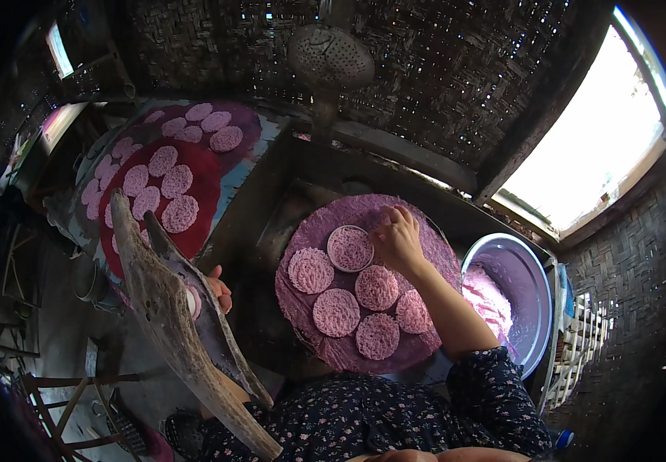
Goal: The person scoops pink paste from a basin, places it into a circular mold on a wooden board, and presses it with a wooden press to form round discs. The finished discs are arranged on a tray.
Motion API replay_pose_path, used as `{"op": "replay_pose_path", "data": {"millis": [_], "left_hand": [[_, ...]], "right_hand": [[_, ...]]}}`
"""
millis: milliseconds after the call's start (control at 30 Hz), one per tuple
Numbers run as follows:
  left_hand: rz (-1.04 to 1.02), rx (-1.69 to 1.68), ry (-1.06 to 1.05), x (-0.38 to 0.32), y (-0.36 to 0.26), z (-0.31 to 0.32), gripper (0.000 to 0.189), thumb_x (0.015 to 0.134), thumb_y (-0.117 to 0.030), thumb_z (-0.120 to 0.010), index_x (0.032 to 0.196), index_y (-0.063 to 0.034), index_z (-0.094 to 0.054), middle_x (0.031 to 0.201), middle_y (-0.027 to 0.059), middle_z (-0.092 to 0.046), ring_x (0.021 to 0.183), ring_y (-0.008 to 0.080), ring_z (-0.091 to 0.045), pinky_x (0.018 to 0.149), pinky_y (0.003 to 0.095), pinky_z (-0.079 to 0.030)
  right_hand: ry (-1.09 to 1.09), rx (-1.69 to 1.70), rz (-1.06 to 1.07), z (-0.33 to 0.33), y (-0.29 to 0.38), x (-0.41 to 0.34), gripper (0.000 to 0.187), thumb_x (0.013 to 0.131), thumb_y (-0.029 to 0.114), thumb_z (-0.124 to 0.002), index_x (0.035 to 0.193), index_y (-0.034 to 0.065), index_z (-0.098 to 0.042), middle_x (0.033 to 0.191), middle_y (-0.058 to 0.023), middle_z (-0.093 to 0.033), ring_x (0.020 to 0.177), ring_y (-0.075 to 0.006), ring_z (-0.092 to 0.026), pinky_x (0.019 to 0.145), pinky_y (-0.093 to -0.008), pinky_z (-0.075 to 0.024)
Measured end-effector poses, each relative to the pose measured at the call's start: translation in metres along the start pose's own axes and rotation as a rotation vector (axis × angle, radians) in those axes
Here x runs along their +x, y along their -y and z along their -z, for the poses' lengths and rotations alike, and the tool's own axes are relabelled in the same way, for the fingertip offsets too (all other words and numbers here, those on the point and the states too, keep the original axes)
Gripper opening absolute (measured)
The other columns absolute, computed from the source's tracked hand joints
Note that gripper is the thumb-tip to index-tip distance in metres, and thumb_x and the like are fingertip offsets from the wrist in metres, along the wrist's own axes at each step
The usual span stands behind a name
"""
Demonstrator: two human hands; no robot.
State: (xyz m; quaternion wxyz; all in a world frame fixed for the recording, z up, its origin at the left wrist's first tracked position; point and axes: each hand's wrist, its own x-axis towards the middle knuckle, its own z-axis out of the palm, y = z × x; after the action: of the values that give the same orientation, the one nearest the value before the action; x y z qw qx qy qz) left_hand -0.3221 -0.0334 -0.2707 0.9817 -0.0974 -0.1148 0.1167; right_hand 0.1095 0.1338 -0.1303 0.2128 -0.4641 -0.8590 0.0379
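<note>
My right hand (397, 238) is over a round purple cloth-covered surface (304, 231), fingers bent down and fingertips near the cloth. Whether they pinch anything is hidden. Close beside it, a pale ring mould (329, 257) surrounds a pink noodle-like disc (350, 248). Several similar discs, such as one (336, 312) near the front, lie around it. At left, a weathered wooden lever press (162, 312) with two long arms rises close to the camera. Between its arms shows a white part (192, 302) with a pink edge. My left hand (219, 290) is mostly hidden behind the press, only its fingers showing.
A purple plastic tub (532, 306) at right holds a pink dough-like mass (486, 303). At far left, more pink discs lie on a red round cloth (206, 196). A perforated metal skimmer (331, 56) hangs on the woven wall. A wooden rack (73, 398) stands at lower left.
</note>
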Motion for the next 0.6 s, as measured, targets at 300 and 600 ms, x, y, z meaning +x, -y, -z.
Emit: {"op": "replay_pose_path", "data": {"millis": [300, 600], "left_hand": [[0.012, -0.020, 0.022, 0.006, 0.003, -0.007, 0.065, 0.086, -0.058, -0.046, 0.111, 0.0020, -0.054, 0.109, 0.0217, -0.057, 0.098, 0.0369, -0.057, 0.085, 0.0521, -0.044], [0.151, -0.027, -0.184, -0.011, 0.009, -0.022, 0.064, 0.084, -0.057, -0.050, 0.108, 0.0025, -0.053, 0.104, 0.0227, -0.058, 0.098, 0.0372, -0.057, 0.084, 0.0533, -0.044]], "right_hand": [[0.066, -0.013, 0.143, 0.024, 0.008, 0.014, 0.010, 0.070, 0.016, -0.064, 0.070, 0.0063, -0.068, 0.135, -0.0112, -0.040, 0.131, -0.0351, -0.025, 0.103, -0.0592, -0.0220], [0.003, -0.196, 0.005, 0.084, -0.046, -0.011, 0.015, 0.071, 0.018, -0.060, 0.068, 0.0053, -0.067, 0.136, -0.0103, -0.039, 0.131, -0.0341, -0.024, 0.103, -0.0596, -0.0214]]}}
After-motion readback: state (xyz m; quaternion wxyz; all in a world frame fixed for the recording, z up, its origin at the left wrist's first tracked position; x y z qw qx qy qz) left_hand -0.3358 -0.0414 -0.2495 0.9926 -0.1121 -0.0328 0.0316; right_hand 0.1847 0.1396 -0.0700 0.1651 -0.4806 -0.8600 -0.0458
